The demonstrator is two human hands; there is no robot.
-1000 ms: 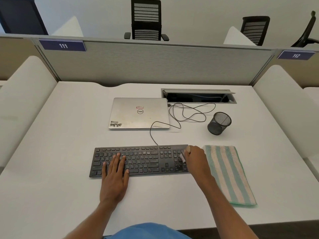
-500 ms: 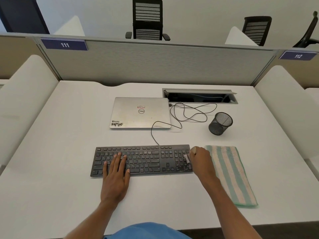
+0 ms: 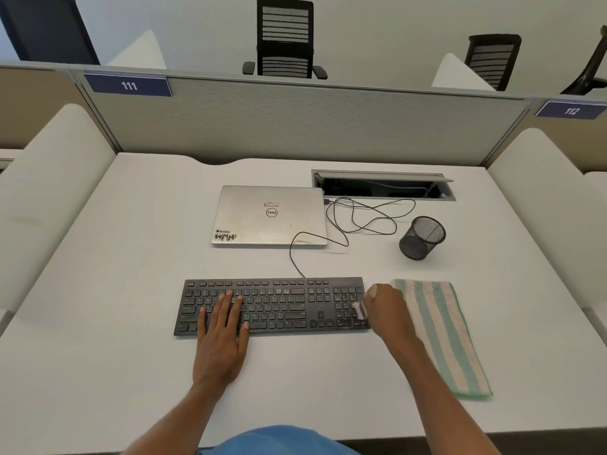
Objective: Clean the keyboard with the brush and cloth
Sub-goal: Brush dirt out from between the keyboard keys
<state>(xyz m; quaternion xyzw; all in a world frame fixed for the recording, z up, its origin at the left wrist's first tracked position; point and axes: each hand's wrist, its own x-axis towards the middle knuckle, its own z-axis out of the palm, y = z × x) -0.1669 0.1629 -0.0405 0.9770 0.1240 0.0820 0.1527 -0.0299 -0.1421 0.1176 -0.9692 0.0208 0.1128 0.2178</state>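
Note:
A black keyboard lies flat near the front of the white desk. My left hand rests palm down on its left keys, fingers spread. My right hand is closed around a small pale brush, whose bristles touch the number pad at the keyboard's right end. A folded cloth with green and cream stripes lies on the desk just right of my right hand.
A closed silver laptop sits behind the keyboard, with the keyboard's black cable looped beside it. A black mesh pen cup stands at the back right. An open cable hatch and a grey partition lie beyond.
My right hand with the brush has slid to the right, from the inner part of the number pad to the keyboard's right edge. The left hand has stayed put.

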